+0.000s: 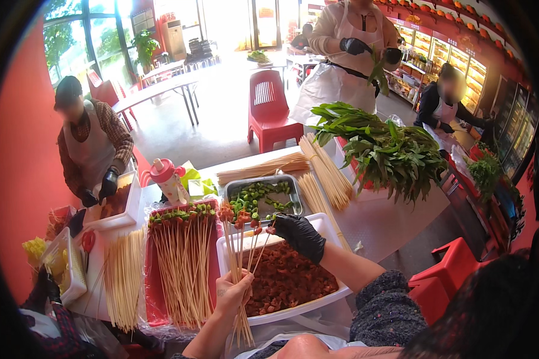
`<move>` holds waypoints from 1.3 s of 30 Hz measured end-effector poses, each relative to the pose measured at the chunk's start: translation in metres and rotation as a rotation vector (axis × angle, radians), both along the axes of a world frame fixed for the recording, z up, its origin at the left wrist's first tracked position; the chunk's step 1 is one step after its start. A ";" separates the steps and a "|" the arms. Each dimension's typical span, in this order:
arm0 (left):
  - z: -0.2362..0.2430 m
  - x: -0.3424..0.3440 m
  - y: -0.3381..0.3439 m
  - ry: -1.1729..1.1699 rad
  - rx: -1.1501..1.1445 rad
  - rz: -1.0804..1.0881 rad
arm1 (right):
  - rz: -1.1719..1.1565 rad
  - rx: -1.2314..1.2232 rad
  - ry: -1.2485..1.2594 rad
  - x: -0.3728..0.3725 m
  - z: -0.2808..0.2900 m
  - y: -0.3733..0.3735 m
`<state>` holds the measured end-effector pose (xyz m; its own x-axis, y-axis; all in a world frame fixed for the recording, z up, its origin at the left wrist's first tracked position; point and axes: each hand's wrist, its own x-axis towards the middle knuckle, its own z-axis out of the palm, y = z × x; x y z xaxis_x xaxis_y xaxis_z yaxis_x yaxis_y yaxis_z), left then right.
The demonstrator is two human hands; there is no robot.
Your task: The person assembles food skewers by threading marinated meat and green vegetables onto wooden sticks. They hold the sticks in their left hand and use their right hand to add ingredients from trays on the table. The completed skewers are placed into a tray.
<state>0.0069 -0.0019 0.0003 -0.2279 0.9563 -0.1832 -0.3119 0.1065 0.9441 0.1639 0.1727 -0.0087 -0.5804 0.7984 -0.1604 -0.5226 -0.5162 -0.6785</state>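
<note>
On a white table (pixel 395 221) stand one white tub (pixel 299 311) of dark red meat pieces (pixel 293 275), one metal tray (pixel 297 194) of chopped green peppers (pixel 245 200) and one red tray (pixel 150 299) filled with loaded skewers (pixel 182 263), too many to count. Bare sticks lie in one spread pile (pixel 123 278) at the left and in at least three bundles (pixel 326 170) beyond the metal tray; one heap of leafy greens (pixel 380 143) rises at the right. At least four other people are around, one showing little more than a sleeve and a gloved hand. The held skewers (pixel 235 263), roughly half a dozen (overlap hides the exact number), are above the near left part of the tub. Their long axes run away from the wearer, food-bearing tips up and fanned apart, plain ends gathered below the fist, the rightmost leaning furthest right. The bare left hand (pixel 232 293) is closed around these sticks. The right hand (pixel 302 236), in a black glove, has its fingers bent in a pinch, fingertips touching the meat at the rightmost tip; whether anything else sits inside that hand cannot be told.
</note>
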 end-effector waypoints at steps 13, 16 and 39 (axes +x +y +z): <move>0.003 0.001 -0.001 0.008 -0.010 0.030 | 0.055 -0.010 0.009 -0.002 -0.006 -0.006; 0.006 0.002 -0.002 0.023 -0.016 0.034 | 0.064 0.017 -0.012 -0.001 -0.006 -0.006; 0.005 0.002 0.000 -0.016 -0.014 0.037 | 0.103 -0.035 -0.117 -0.009 -0.003 -0.017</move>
<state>0.0092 -0.0023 0.0052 -0.2600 0.9445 -0.2008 -0.3305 0.1083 0.9376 0.1554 0.1561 -0.0117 -0.6343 0.7285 -0.2587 -0.3840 -0.5873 -0.7125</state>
